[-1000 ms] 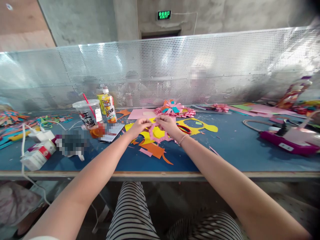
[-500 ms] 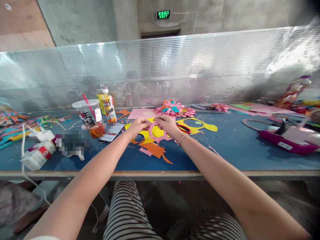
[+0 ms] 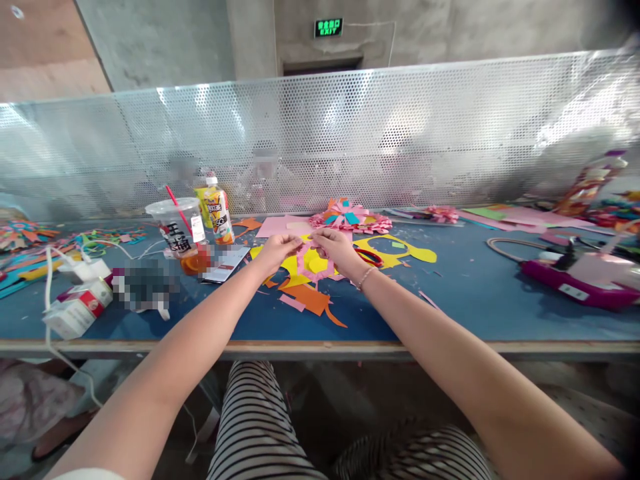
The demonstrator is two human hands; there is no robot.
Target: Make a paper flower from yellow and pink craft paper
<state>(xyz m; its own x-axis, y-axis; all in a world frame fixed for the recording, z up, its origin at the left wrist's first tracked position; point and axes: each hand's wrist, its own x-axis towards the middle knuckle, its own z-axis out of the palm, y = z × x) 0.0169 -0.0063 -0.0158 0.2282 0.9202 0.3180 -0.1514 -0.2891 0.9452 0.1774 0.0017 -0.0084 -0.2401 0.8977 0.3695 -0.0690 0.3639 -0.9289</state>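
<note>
Between my two hands is a pink paper ring point(image 3: 316, 275) with a jagged outer edge, and yellow shows through its middle. My left hand point(image 3: 280, 253) pinches the ring's upper left edge between thumb and fingers. On the upper right edge, my right hand point(image 3: 336, 249) does the same, its fingertips close to the left ones. Yellow paper scraps point(image 3: 291, 272) lie under and around the ring. Nearer to me is an orange paper scrap point(image 3: 311, 300) with a small pink strip point(image 3: 292, 303) beside it. Red-handled scissors point(image 3: 371, 259) lie partly hidden just right of my right hand.
Behind the hands lies a layered pink paper flower point(image 3: 345, 217). A plastic drink cup point(image 3: 175, 230) and a juice bottle point(image 3: 218, 215) stand left. Cables and a white box point(image 3: 77, 310) are farther left; a purple power strip point(image 3: 575, 285) sits right. A perforated metal screen point(image 3: 320, 147) closes the back.
The ring has tilted slightly, so its opening shows more clearly. Both hands keep their pinch in nearly the same place; the view has shifted very little.
</note>
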